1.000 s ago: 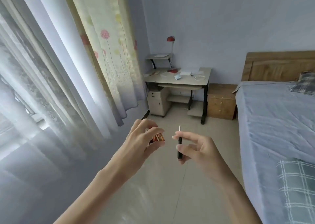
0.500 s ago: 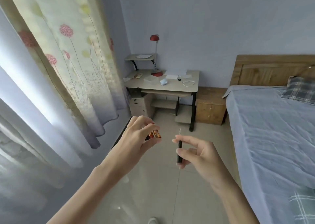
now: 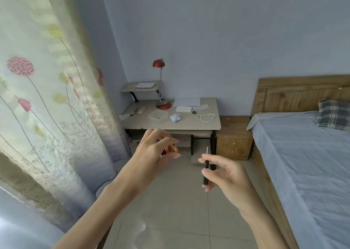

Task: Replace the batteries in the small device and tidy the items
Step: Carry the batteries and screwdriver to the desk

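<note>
Two grips loaded, well short of worktop (image 3: pixel 189 124): left grip (image 3: pixel 151 154) curls round batteries (image 3: pixel 170 148), right grip (image 3: pixel 227 175) pinches screwdriver (image 3: pixel 206 170) loosely. Risk: loose pinch drops screwdriver to floor (image 3: pixel 170 201); batteries slip out.

Soft daylight comes from the left through the curtain (image 3: pixel 47 97), which glows pale and washes out to white in the lower left corner. The room is evenly bright with a cool bluish cast, and shadows are faint. The floor (image 3: pixel 170 222) carries a hazy sheen. The batteries (image 3: pixel 169 148) glint orange, and the screwdriver (image 3: pixel 205 179) tip shines pale. The wide lens bends the curtain and the bed (image 3: pixel 303 163) edge outward. Small things on the desk (image 3: pixel 189 122) look soft.
</note>
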Available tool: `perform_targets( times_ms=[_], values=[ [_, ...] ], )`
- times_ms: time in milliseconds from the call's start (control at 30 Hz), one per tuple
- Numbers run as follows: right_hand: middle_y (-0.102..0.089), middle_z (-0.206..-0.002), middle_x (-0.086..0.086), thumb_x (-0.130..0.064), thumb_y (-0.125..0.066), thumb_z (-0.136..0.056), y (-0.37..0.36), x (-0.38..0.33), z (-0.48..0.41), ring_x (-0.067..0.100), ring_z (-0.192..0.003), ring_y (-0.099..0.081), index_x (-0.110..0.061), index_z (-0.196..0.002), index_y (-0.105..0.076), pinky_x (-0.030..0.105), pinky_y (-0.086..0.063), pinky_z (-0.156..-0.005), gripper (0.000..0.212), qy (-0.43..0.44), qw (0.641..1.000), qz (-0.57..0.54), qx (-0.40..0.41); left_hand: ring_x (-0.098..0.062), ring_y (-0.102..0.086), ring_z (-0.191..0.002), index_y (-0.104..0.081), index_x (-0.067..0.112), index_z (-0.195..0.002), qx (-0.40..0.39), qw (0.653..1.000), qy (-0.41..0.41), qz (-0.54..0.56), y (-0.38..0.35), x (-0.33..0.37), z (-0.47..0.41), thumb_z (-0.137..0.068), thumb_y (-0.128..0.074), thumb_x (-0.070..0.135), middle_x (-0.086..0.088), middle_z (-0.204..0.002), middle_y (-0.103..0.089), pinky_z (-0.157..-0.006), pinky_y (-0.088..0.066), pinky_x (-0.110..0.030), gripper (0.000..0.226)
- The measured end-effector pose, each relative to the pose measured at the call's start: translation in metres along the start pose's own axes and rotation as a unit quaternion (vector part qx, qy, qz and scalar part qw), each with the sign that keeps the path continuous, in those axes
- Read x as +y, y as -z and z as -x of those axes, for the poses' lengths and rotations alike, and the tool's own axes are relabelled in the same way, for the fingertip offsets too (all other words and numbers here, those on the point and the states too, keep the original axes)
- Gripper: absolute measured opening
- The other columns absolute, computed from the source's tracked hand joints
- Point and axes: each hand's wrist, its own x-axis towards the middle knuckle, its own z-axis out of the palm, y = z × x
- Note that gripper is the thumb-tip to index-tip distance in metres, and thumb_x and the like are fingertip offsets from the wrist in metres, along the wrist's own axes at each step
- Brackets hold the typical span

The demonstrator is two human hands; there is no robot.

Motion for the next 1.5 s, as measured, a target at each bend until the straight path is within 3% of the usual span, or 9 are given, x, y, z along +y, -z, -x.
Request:
perform_targets(
  times_ms=[200,300,433,500,600,767,1000,1267,1500],
  values=[
    [-0.080,-0.119,-0.007,-0.001,-0.071,-0.098,0.005,0.010,-0.099,0.036,-0.064,-0.075,-0.019,-0.129,-0.073,0.045,-0.065,-0.082,0.036,-0.021,0.999,0.010,0.031,-0.015,-0.048,-0.122,-0.071,0.025,-0.132,-0.022,0.999,-0.027,0.023,-0.043,-0.077,-0.079,-0.101,-0.065,0.051,0.011,-0.126,-0.054,-0.103,-0.049,-0.032,0.040],
    [-0.081,-0.115,-0.007,-0.004,-0.072,-0.098,0.014,0.012,-0.165,0.033,-0.064,-0.075,-0.024,-0.127,-0.074,0.046,-0.065,-0.088,0.035,-0.011,0.999,0.018,0.034,-0.015,-0.048,-0.123,-0.071,0.025,-0.130,-0.018,0.999,-0.031,0.013,-0.064,-0.108,-0.132,-0.101,-0.063,0.051,0.010,-0.127,-0.054,-0.102,-0.047,-0.029,0.040],
    [-0.080,-0.113,0.004,-0.002,-0.072,-0.097,0.024,0.012,-0.256,0.036,-0.067,-0.076,-0.025,-0.120,-0.076,0.032,-0.063,-0.071,0.033,-0.007,0.999,0.004,0.034,-0.014,-0.047,-0.124,-0.071,0.025,-0.131,-0.006,1.000,-0.027,0.013,-0.090,-0.150,-0.206,-0.101,-0.066,0.049,0.011,-0.128,-0.054,-0.102,-0.043,-0.026,0.039],
    [-0.080,-0.108,0.014,-0.002,-0.073,-0.096,0.029,0.007,-0.300,0.034,-0.065,-0.075,-0.025,-0.121,-0.077,0.033,-0.064,-0.069,0.033,-0.009,0.999,-0.001,0.035,-0.014,-0.047,-0.125,-0.070,0.026,-0.133,-0.011,1.000,-0.026,0.010,-0.098,-0.170,-0.239,-0.102,-0.064,0.050,0.012,-0.129,-0.053,-0.102,-0.041,-0.025,0.040],
    [-0.081,-0.102,0.015,-0.003,-0.074,-0.096,0.035,-0.002,-0.360,0.038,-0.066,-0.075,-0.026,-0.124,-0.076,0.043,-0.067,-0.078,0.035,-0.003,1.000,0.000,0.029,-0.013,-0.047,-0.127,-0.069,0.027,-0.134,-0.006,1.000,-0.022,0.003,-0.107,-0.197,-0.285,-0.103,-0.061,0.051,0.013,-0.131,-0.053,-0.103,-0.043,-0.025,0.040],
    [-0.082,-0.103,0.013,-0.002,-0.074,-0.096,0.032,0.000,-0.439,0.038,-0.065,-0.076,-0.024,-0.123,-0.076,0.034,-0.064,-0.071,0.034,-0.012,1.000,0.009,0.019,-0.009,-0.045,-0.125,-0.069,0.027,-0.133,-0.010,1.000,-0.011,0.005,-0.117,-0.235,-0.345,-0.103,-0.060,0.054,0.011,-0.130,-0.052,-0.102,-0.037,-0.015,0.042],
    [-0.081,-0.096,0.017,0.000,-0.073,-0.096,0.015,0.017,-0.549,0.034,-0.066,-0.075,-0.023,-0.123,-0.077,0.030,-0.063,-0.067,0.035,-0.025,0.999,0.010,0.022,-0.015,-0.047,-0.126,-0.069,0.024,-0.134,-0.019,0.999,-0.028,0.011,-0.148,-0.322,-0.426,-0.103,-0.069,0.041,0.007,-0.131,-0.055,-0.104,-0.045,-0.027,0.036],
    [-0.081,-0.081,0.011,0.000,-0.074,-0.095,-0.004,0.016,-0.697,0.026,-0.064,-0.075,-0.017,-0.125,-0.076,0.027,-0.061,-0.062,0.034,-0.005,0.991,0.041,0.129,-0.013,-0.047,-0.123,-0.069,0.023,-0.134,-0.042,0.994,-0.097,0.037,-0.173,-0.419,-0.552,-0.102,-0.070,0.040,0.008,-0.129,-0.053,-0.103,-0.044,-0.025,0.036],
    [-0.080,-0.072,0.003,-0.005,-0.074,-0.097,-0.030,0.069,-0.784,0.018,-0.063,-0.076,-0.027,-0.133,-0.069,0.021,-0.058,-0.066,0.043,-0.020,0.975,0.135,0.176,-0.017,-0.049,-0.122,-0.069,0.022,-0.134,-0.063,0.988,-0.120,0.076,-0.225,-0.506,-0.629,-0.103,-0.070,0.038,0.006,-0.129,-0.054,-0.104,-0.042,-0.026,0.035]
  ],
)
